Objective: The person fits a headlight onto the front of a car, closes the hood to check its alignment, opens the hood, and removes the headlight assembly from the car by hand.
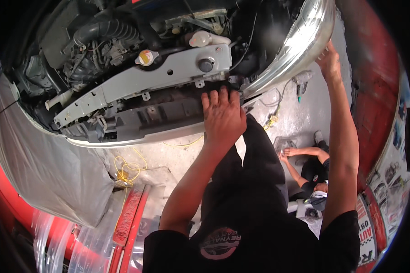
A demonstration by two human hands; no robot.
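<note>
Front of car open to view: engine bay (109,41) exposed, grey radiator support (177,73) bare, dark lower panel (159,113) beneath it. Silver bumper cover (300,41) partly off, swung out at the right side, its other end near the panel. Left hand (222,116) laid flat on the panel's edge by the cover's end, fingers (223,98) spread and extended, gripping nothing visible. Right hand (330,63) pressed against the cover's outer edge, fingers curled on it; grip not fully clear. Judged: cover neither fully seated nor fully free. Plastic sheeting (41,164) draped on the fender. Yellow cord (127,170) on the floor (300,113). Second person (312,168) seated beyond.
</note>
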